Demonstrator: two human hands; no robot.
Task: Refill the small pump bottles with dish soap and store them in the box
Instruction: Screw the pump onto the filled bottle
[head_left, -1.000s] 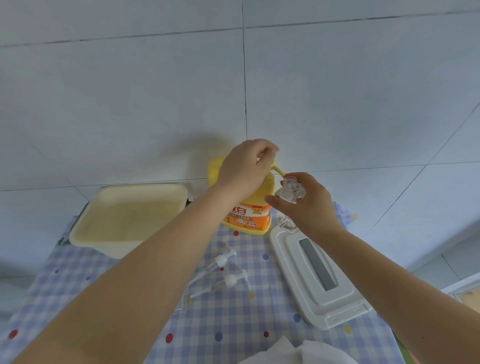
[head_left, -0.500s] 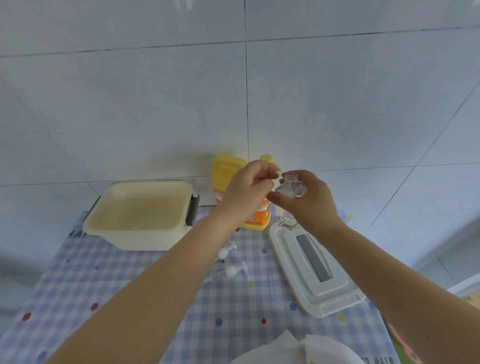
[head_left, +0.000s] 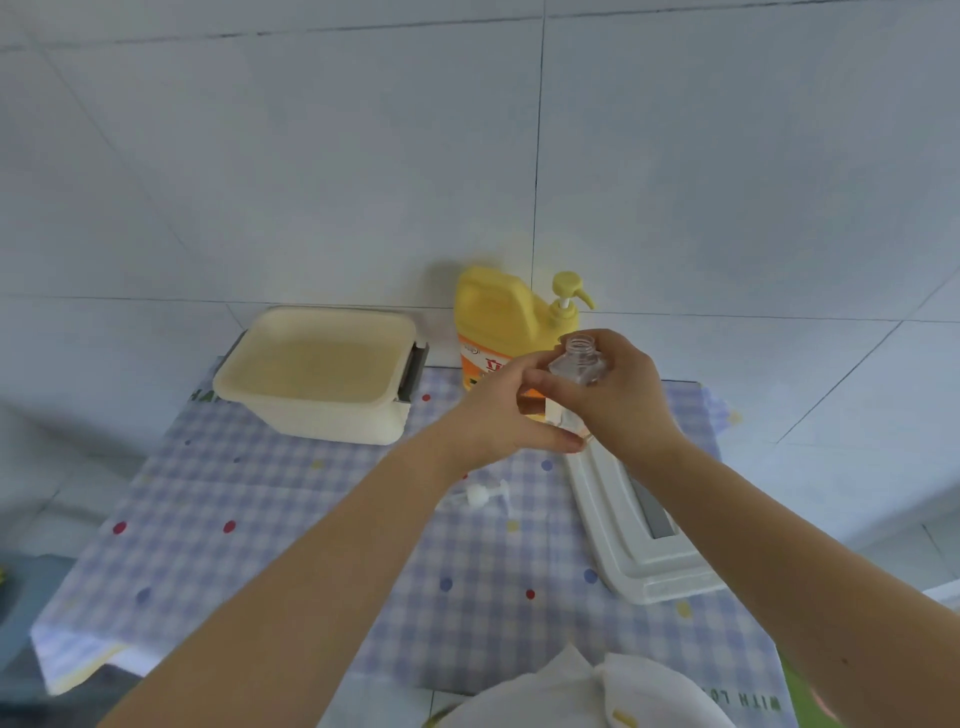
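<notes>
A small clear plastic bottle (head_left: 577, 366) with an open, threaded neck is held upright above the counter (head_left: 291, 519), which is covered by a blue-and-white checked cloth with coloured dots. The right hand (head_left: 618, 395) is clamped around the bottle's upper body from the right, and the left hand (head_left: 511, 415) closes on its lower part from the left, fingers touching the base. Just beyond the hands, against the tiled wall, stands a large yellow dish soap jug (head_left: 511, 325) with an orange label and a yellow pump head. To the far left sits an open cream plastic box (head_left: 317, 374) with a grey clasp on its right side. A white box lid (head_left: 641, 530) with a grey strip lies to the right, under the right forearm. A white pump top (head_left: 480, 493) lies on the cloth just below the left wrist. Crumpled white paper (head_left: 582, 691) sits at the near edge.
</notes>
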